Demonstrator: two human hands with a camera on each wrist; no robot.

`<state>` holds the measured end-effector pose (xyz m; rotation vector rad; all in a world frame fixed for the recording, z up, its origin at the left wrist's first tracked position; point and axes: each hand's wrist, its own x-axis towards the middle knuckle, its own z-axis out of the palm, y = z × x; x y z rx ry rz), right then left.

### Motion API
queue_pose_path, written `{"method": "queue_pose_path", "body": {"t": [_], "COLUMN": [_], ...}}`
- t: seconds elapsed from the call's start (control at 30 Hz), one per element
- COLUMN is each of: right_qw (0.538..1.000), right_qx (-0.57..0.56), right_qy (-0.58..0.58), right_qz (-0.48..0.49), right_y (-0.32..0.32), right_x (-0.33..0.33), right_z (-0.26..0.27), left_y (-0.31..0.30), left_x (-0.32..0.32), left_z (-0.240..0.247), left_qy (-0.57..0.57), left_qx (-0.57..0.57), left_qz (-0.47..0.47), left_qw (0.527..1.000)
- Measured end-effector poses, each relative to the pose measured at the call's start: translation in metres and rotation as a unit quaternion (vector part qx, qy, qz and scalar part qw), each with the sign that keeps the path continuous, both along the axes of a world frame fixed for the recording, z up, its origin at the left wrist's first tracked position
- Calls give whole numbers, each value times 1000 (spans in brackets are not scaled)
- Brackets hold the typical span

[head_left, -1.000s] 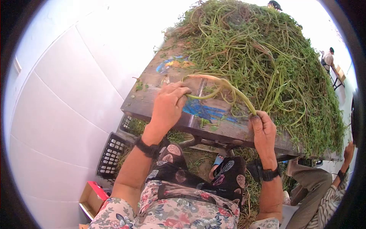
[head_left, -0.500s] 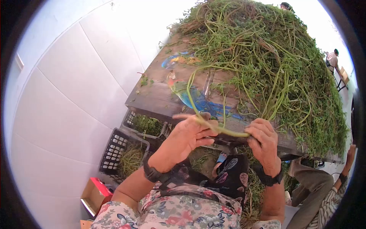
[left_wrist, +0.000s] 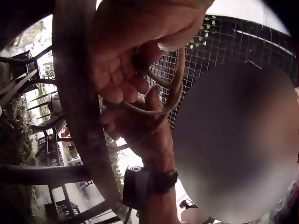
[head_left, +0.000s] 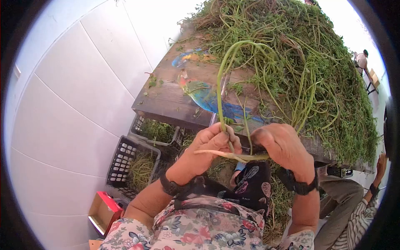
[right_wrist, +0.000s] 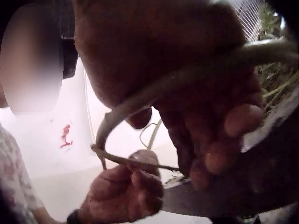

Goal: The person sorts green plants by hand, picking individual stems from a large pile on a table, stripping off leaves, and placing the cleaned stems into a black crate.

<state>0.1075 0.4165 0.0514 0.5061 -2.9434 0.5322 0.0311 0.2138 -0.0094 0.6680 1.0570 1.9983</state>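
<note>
A long green plant stem [head_left: 219, 83] with a pale, thicker root end [head_left: 221, 153] is between the two hands, in front of the table edge. Its thin part arches up from the left hand [head_left: 212, 146], whose thumb and fingers pinch it. The right hand [head_left: 287, 146] grips the thick part to the right, back of the hand upward. Seen from the right wrist, the thick stem [right_wrist: 140, 95] bends across below the right palm, and a thin side shoot runs past the left fingertips [right_wrist: 142, 158]. In the left wrist view the stem [left_wrist: 176, 88] curves between both hands.
A big heap of leafy green plants [head_left: 325, 83] covers the right and back of the wooden table [head_left: 166, 96], which has a colourful parrot picture [head_left: 204, 96]. Black crates [head_left: 123, 160] with cuttings stand below left, near a red box [head_left: 106, 210]. Another person's arm [head_left: 379, 175] is at right.
Both hands have come closer together and down toward the body, from being spread along the stem. The left hand has turned and now pinches the stem, whose thin part stands up in an arch.
</note>
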Motion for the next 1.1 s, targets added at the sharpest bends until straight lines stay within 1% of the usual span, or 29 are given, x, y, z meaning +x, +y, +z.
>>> {"method": "queue_pose_path", "body": {"t": [0.1, 0.13, 0.2, 0.3, 0.4, 0.43, 0.5, 0.6, 0.7, 0.8, 0.9, 1.0, 1.1], "right_qw": [980, 962, 909, 856, 817, 762, 630, 596, 595, 564, 549, 514, 527], "right_qx": [-149, -223, -365, -482, -538, -616, -756, -787, -789, -811, -812, -830, -817], "right_qy": [-134, -152, -187, -151, -162, -158, -146, -137, -115, -93, -115, -165, -177], "right_qz": [-25, -42, -76, -113, -128, -121, -101, -80, -104, -126, -164, -143, -153], "right_y": [-21, -25, -31, -35, -26, -27, -31, -37, -42, -48, -45, -38, -36], "right_x": [-12, -14, -15, -17, -18, -18, -18, -19, -21, -27, -31, -33, -35], "right_z": [17, 14, 5, 3, 0, 0, 0, -5, -12, -13, -16, -22, -21], "left_y": [2, 2, 1, 3, 10, 11, 14, 25, 28, 31, 37, 40, 41], "left_x": [0, -1, -3, -5, -7, -9, -13, -8, -12, -12, -5, -7, -4], "left_z": [3, 3, 3, 8, 5, 5, 8, 22, 13, 18, 31, 25, 29], "left_qy": [-6, -17, -42, -94, -230, -286, -393, -378, -335, -331, -329, -315, -300], "left_qx": [-9, -2, 10, 18, 61, 92, 154, 159, 210, 216, 145, 130, 98], "left_qz": [13, 21, 39, 52, 55, 44, 24, 38, -47, -58, 32, 20, 45], "left_qw": [1000, 1000, 998, 994, 970, 953, 906, 911, 917, 917, 933, 940, 948]}}
